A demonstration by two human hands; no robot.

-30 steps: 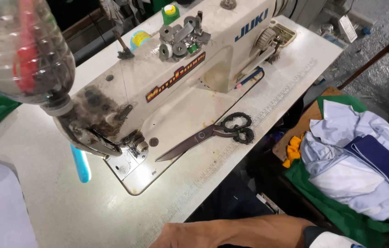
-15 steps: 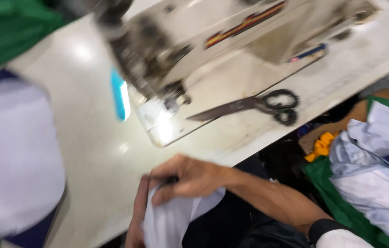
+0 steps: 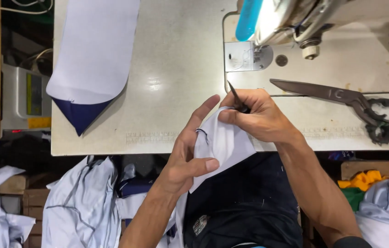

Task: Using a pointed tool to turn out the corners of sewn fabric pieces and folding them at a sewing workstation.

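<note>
Here, a pale folded fabric piece (image 3: 222,140) sits at the near edge of the white surface (image 3: 171,82), pinched by the left hand (image 3: 187,156), while the right hand (image 3: 261,117) grips both its top and a thin dark tool (image 3: 236,97).

Two hands at work, left hand (image 3: 183,158) and right hand (image 3: 254,117); one small dark tool (image 3: 236,97); one white fabric piece (image 3: 222,142); one pair of scissors (image 3: 346,103); one sewing machine (image 3: 304,23); one desk (image 3: 176,69).

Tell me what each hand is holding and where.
Left hand pinches a white fabric piece at its lower edge; right hand grips its top edge plus a thin dark tool near its base.
</note>
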